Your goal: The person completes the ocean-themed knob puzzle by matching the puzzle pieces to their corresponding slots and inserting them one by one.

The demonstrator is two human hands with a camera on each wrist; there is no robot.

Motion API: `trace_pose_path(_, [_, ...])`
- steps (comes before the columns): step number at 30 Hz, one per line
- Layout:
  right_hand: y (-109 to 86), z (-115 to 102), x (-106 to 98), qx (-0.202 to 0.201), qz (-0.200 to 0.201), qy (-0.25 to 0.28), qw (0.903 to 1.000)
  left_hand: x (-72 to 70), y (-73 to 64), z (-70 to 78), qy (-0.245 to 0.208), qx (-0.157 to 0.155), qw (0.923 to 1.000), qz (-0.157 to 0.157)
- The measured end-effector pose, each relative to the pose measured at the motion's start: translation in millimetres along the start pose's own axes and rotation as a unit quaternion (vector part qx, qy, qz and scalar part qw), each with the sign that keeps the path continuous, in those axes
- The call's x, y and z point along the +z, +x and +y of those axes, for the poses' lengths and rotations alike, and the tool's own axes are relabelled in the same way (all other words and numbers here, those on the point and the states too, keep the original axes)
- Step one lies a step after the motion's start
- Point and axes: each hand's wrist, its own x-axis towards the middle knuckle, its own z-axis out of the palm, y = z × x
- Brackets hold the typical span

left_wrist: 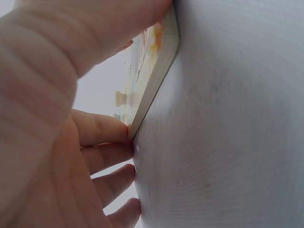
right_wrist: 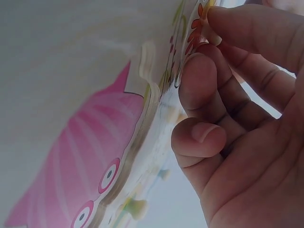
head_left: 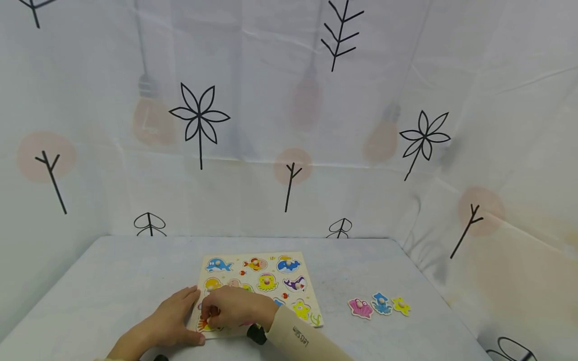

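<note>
The fingers of the right hand point(head_left: 235, 303) are curled in, thumb and index finger pinching the pale knob point(right_wrist: 213, 37) of an orange-red piece point(head_left: 201, 324) at the near left corner of a puzzle board point(head_left: 232, 331). The two lower fingers seen from the right wrist are bent toward the palm and grip nothing. Just to the left of this pinch, the left hand point(head_left: 173, 316) has its fingers spread: the index fingertip touches the board's left edge, while the thumb reaches to the near corner.

Close beside the right fingers, a pink striped figure point(right_wrist: 90, 156) with two round eyes fills a wavy outline on the board. Beyond the knuckles are an orange-yellow piece point(head_left: 212, 285) and, farther right, a yellow octopus point(head_left: 267, 282) and a purple shark point(head_left: 295, 284). Along the board's edge farthest from the fingers run a blue dolphin point(head_left: 219, 264), a red-and-yellow fish point(head_left: 255, 264) and a blue whale point(head_left: 288, 264).

Well to the right of both hands, off the board, a pink shell point(head_left: 360, 308), a blue piece point(head_left: 381, 304) and a yellow star point(head_left: 401, 306) lie on the table point(head_left: 135, 276). Behind everything hangs a pale cloth point(head_left: 253, 125) printed with black flowers and twigs.
</note>
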Motion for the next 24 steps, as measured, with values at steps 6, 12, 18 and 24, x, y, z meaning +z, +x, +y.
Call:
trace_pose_path(6, [-4.0,4.2,-1.4,0.007,0.007,0.009,0.9999,0.3,-0.9,-1.0,-0.003,0.010,0.9999,0.005])
trace_pose_path(12, [-18.6,18.2,-9.7,0.008,0.028,0.013,0.9995,0.4,-1.8,-1.0,-0.004,0.013,0.9998,0.013])
trace_pose_path(18, [-42.5,36.2,-15.1,0.028,0.053,0.028,0.9978,0.4,-1.8,-0.3,-0.003,0.004,0.9999,0.010])
trace_pose_path(24, [-71.7,53.5,-19.1,0.056,0.071,0.035,0.9953,1.1,-0.8,1.3,-0.001,-0.012,0.9999,-0.002])
